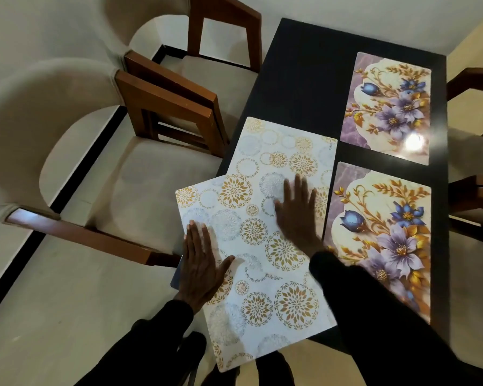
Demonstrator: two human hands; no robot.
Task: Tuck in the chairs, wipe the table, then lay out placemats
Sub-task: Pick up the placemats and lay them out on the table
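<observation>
Two chairs, a near chair (140,176) and a far chair (207,65), stand at the left side of the table (299,79). On the table's near left corner lies a crooked white mat (262,274), sticking out past the edge. The left hand (200,263) lies flat on it, fingers straight. It covers part of a second white mat (285,151) farther up the table. The right hand (297,215) presses flat, fingers spread, about where both overlap. A far flower mat (388,107) and a near flower mat (382,232) sit neatly along the table's right side. One hard push could slide the crooked mat off the table, since so much hangs over.
</observation>
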